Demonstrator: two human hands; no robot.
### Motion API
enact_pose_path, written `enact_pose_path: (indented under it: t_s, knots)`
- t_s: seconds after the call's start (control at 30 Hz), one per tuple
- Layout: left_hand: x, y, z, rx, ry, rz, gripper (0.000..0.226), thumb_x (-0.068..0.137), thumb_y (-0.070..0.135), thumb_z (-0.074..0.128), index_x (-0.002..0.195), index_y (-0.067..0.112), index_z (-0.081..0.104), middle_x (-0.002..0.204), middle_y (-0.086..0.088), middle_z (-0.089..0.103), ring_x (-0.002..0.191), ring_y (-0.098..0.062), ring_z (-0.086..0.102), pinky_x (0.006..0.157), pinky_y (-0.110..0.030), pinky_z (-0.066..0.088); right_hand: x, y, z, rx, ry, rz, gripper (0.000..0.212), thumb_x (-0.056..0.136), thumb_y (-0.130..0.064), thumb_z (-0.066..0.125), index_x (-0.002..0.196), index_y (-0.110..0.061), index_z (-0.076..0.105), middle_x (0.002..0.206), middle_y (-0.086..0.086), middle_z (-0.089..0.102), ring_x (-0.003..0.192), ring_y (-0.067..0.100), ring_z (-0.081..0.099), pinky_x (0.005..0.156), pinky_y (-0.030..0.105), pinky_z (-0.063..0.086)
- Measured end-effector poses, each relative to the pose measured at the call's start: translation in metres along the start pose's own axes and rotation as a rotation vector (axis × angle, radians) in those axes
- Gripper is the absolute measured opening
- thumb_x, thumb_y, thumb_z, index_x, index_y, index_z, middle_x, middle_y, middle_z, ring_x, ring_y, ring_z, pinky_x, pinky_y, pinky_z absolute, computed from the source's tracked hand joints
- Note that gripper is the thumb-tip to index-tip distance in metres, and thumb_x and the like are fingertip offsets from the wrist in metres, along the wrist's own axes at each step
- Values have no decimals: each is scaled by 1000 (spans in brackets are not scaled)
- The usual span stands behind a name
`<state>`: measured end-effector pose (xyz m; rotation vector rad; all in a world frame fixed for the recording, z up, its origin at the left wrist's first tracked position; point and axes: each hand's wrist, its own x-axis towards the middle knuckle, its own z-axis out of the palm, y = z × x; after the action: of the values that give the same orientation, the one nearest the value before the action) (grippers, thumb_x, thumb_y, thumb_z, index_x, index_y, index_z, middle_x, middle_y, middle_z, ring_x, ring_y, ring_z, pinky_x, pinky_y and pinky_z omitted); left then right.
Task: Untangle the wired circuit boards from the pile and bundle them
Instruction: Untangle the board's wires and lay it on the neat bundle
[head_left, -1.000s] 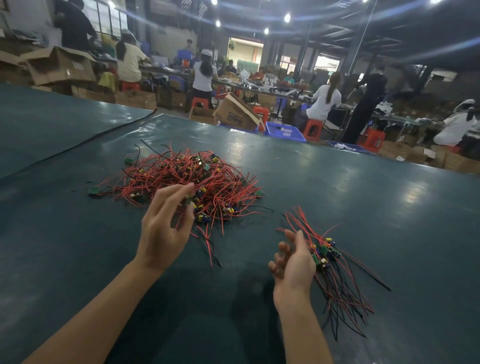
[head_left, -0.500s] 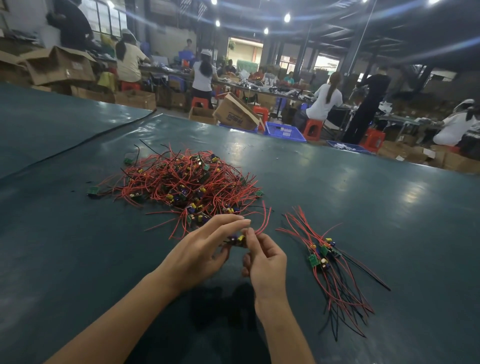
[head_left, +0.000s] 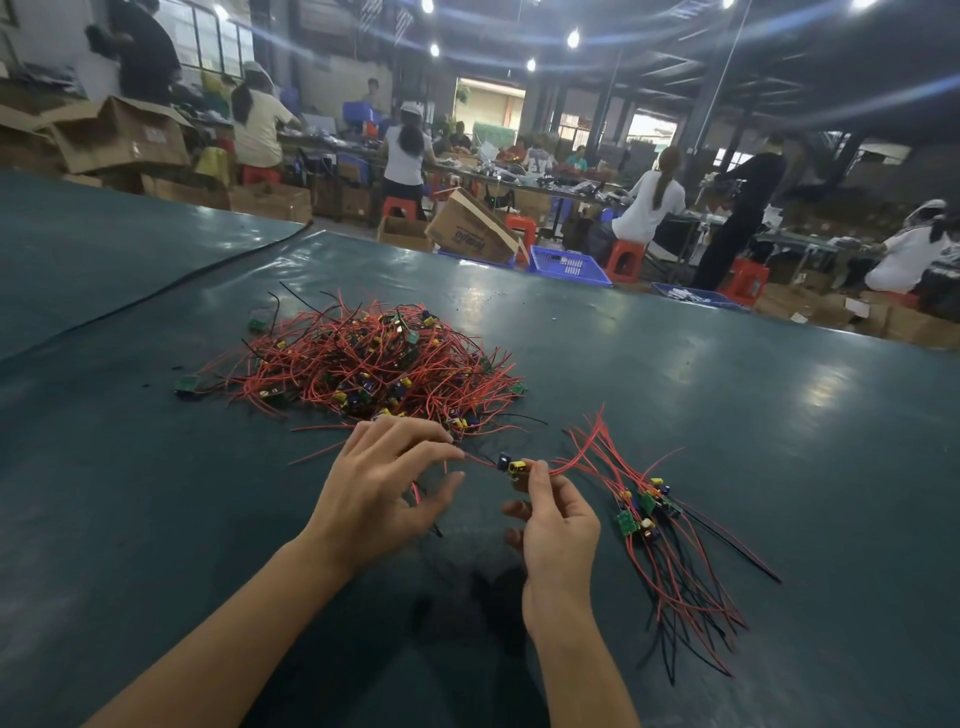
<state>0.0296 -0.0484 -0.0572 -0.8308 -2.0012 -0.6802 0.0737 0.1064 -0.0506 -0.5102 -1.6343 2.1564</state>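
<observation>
Change: the hands, seen pressed together at the near edge of the pile half a second ago, are now drawn apart, and one board is lifted clear of the tangle.
Right hand: the circuit board (head_left: 511, 464) is pinched between thumb and forefinger of the right hand (head_left: 558, 525); the other fingers are curled loosely below it.
Left hand: the left hand (head_left: 379, 483) is held just beside the board, fingers spread. A red lead (head_left: 480, 460) is seen running from the forefinger tip to the board, with the thumb kept apart beneath, so a true pinch cannot be told.
Other lead: a second red lead is arched from the board to the right, over the sorted group (head_left: 660, 525).
Sorted group: a few boards are laid side by side near the right hand, their red and black leads fanned toward the person.
Pile: the pile (head_left: 363, 358) is left just beyond the left hand, densely knotted (most of the work is judged to remain).
Table: everything is laid on a dark green table (head_left: 779, 415).
Step in hand: the freed board's leads are probably being straightened.
Doing it well: the board should be held still while each lead is stroked from board to tip. A snag should be eased, not jerked, lest solder joints be strained. The board should then be laid level with the others, leads pointing the same way.
</observation>
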Motion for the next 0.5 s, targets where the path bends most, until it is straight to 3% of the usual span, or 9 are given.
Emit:
enact_pose_path:
  t_s: [0.13, 0.23, 0.33, 0.4, 0.5]
  knots:
    - [-1, 11, -2, -203, -165, -75, 33, 93, 37, 54, 73, 13, 66, 69, 7, 61, 59, -10, 55, 54, -28, 47, -1, 0, 1, 22, -31, -1, 28, 98, -23, 59, 75, -20, 75, 71, -9, 67, 52, 3, 58, 43, 19, 44]
    - [-4, 18, 2, -394, -338, -267, 45, 92, 54, 44, 71, 19, 62, 62, 8, 59, 55, -8, 53, 53, -29, 42, -5, -2, 3, 22, -108, 11, 34, 98, -21, 59, 71, -24, 77, 68, -8, 66, 52, 3, 55, 43, 19, 43]
    - [-4, 21, 4, -574, -379, -425, 38, 87, 61, 46, 68, 33, 64, 58, 10, 57, 52, -6, 50, 51, -24, 38, -9, -2, 7, -21, -197, 33, 30, 98, -20, 58, 76, -22, 79, 70, -1, 66, 56, 7, 56, 46, 24, 46]
    - [-3, 24, 4, -659, -389, -503, 33, 84, 62, 49, 66, 41, 65, 58, 15, 59, 51, -2, 52, 51, -16, 37, -11, -1, 9, -61, -249, 41, 30, 99, -21, 57, 80, -23, 79, 74, 6, 70, 65, 16, 61, 57, 38, 53]
    - [-2, 27, 6, -823, -325, -693, 47, 86, 63, 55, 61, 27, 69, 53, 9, 61, 49, -2, 54, 49, -16, 40, -13, 0, 11, -105, -276, 27, 34, 99, -19, 56, 75, -26, 79, 75, 6, 72, 76, 27, 62, 70, 47, 53]
